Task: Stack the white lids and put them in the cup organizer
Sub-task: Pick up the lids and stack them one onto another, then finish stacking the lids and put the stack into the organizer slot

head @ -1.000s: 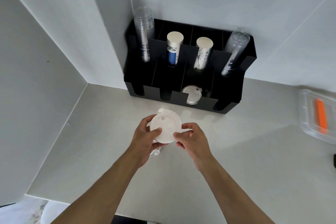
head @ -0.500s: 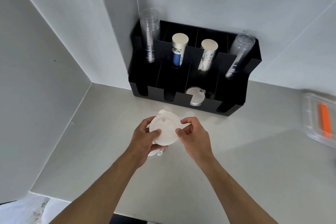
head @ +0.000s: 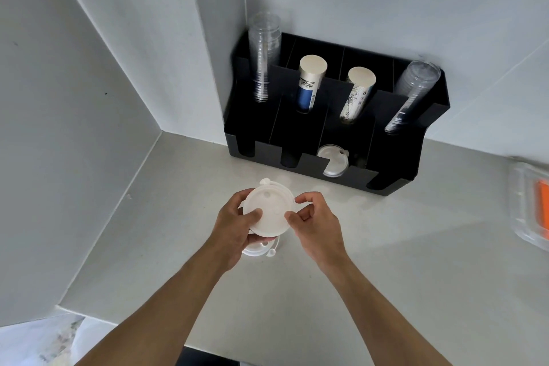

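I hold a small stack of white lids [head: 271,211] above the counter, in front of the black cup organizer [head: 395,178]. My left hand [head: 234,229] grips the stack from the left with the thumb on top. My right hand [head: 315,224] pinches its right edge with thumb and fingers. Another white lid [head: 257,250] lies on the counter, partly hidden under my left hand. One white lid [head: 332,159] leans in the organizer's front slot, third from the left.
The organizer stands in the wall corner and holds two stacks of clear cups [head: 264,53] [head: 413,92] and two stacks of paper cups [head: 310,80] [head: 358,92]. A clear container with an orange item [head: 531,205] sits at the right edge. The grey counter [head: 401,261] stretches toward me.
Both hands stay on the lid stack. My right-hand fingers have shifted slightly along its right edge. The view has tilted a little, so the organizer sits further right in the frame.
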